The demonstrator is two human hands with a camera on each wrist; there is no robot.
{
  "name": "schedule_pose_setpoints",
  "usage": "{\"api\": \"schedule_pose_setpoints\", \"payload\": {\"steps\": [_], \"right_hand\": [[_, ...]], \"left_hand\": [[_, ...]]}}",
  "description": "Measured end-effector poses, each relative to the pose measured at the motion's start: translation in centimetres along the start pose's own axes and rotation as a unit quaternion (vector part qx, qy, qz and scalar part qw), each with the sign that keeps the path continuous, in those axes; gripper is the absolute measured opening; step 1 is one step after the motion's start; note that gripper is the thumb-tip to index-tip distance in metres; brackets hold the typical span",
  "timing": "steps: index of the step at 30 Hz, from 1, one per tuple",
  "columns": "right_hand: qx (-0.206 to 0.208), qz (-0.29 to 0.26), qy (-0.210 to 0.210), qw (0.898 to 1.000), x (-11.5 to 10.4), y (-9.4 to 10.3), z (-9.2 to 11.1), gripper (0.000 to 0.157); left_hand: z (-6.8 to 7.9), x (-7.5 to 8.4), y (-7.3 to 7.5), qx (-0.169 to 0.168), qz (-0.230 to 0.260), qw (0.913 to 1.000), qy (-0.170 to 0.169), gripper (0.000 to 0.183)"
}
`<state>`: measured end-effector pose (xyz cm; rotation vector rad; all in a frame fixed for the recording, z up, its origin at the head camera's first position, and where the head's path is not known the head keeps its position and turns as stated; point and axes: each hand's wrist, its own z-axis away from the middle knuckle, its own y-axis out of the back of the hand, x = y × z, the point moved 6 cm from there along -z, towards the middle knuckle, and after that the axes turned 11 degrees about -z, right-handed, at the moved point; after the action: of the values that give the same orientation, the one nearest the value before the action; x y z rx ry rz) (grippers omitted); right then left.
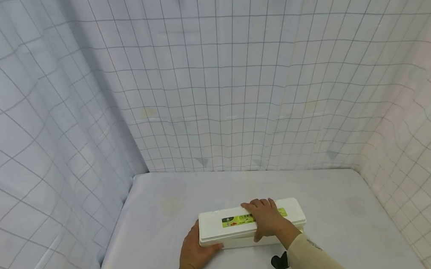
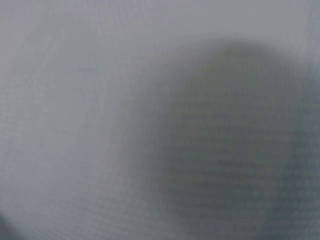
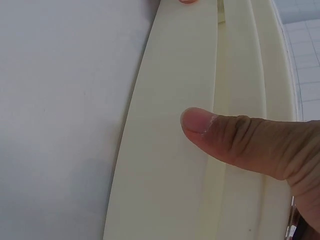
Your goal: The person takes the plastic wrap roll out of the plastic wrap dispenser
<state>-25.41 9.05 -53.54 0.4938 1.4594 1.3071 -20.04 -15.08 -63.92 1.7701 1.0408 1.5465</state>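
A long white plastic box with a lid lies on the white surface, a green and yellow label on its top. The lid sits at a slight slant, and a narrow gap shows under its front edge towards the right. My left hand grips the left end, thumb along the front. My right hand spans the lid from above, fingers over the top. In the right wrist view its thumb crosses the lid's edge and presses the front wall. The left wrist view is only a grey blur.
A white cloth-covered table spreads around the box. White curtains with a dark grid enclose it at the back and both sides. A small black object shows beside the right sleeve.
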Motion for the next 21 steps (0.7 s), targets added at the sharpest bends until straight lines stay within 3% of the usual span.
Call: {"api": "schedule_pose_setpoints", "payload": {"steps": [8,16,21], "right_hand": [[0.025,-0.021,0.004,0.999,0.2,0.6,0.9,0.112],[0.045,-0.014,0.007,0.999,0.9,0.5,1.7,0.106],[0.063,-0.001,0.005,0.998,1.4,0.0,2.2,0.103]], "left_hand": [[0.0,-0.1,0.2,0.017,-0.006,0.9998,0.0,0.113],[0.1,-0.1,0.2,-0.007,-0.008,0.9998,0.014,0.115],[0.1,0.0,0.1,-0.005,-0.012,0.9998,0.015,0.116]]}}
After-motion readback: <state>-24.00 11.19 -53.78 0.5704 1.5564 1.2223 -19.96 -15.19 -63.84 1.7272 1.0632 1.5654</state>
